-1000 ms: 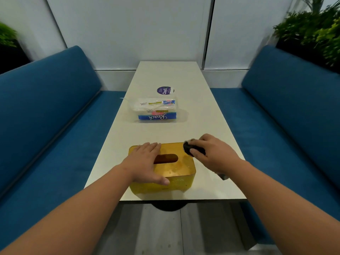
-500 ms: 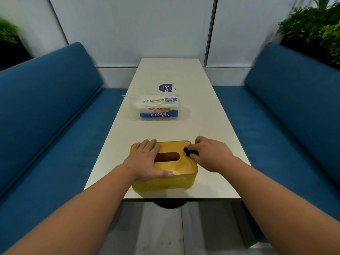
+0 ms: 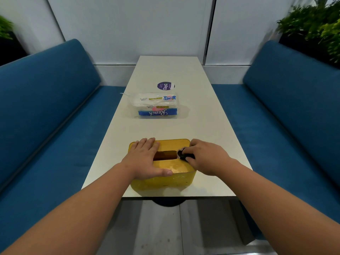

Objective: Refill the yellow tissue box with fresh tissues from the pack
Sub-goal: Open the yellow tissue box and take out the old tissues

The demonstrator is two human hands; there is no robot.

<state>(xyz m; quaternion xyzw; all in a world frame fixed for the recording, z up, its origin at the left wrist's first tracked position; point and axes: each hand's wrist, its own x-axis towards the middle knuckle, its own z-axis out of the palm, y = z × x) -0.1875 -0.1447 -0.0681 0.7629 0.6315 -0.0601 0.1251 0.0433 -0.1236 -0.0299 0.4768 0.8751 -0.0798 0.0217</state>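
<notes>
The yellow tissue box stands near the front edge of the white table, its dark slot facing up. My left hand lies flat on the left half of the lid, fingers straight, thumb along the near rim. My right hand grips a small dark object and holds it on the lid at the right end of the slot. The tissue pack, clear plastic with a blue band, lies farther back on the table, apart from both hands.
A round purple sticker sits on the table behind the pack. Blue padded benches run along both sides. Green plants stand behind the right bench. A white wall closes the far end.
My right hand has slid the dark object left across the lid, from the box's right edge to the end of the slot. My left hand stays flat on the lid.
</notes>
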